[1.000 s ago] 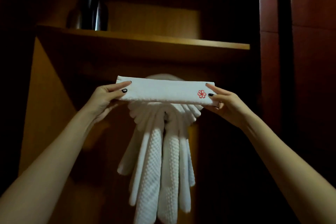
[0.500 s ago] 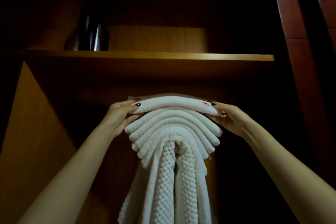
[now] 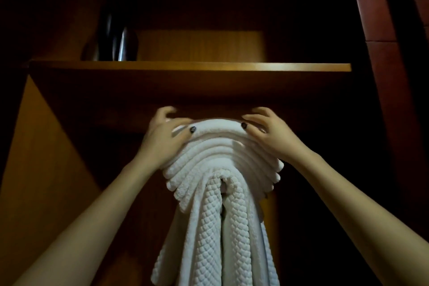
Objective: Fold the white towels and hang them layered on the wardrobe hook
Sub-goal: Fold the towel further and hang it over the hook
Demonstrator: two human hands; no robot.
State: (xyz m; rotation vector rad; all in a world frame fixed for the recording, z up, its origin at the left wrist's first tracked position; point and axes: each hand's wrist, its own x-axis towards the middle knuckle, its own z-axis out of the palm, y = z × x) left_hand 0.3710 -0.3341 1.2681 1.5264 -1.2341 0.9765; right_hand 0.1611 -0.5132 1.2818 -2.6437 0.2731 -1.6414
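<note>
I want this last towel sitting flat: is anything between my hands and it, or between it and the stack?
Nothing visible. The left hand and right hand touch the top towel directly, and it arches onto the hanging towels. The hook is hidden.

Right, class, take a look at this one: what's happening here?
A person is hanging folded white towels inside a wardrobe, below a shelf. Several towels drape in arched layers, their ends hanging down. The left hand and right hand rest on either end of the top towel, thumbs on its front, and it curves over the stack. The hook is hidden under the towels.
</note>
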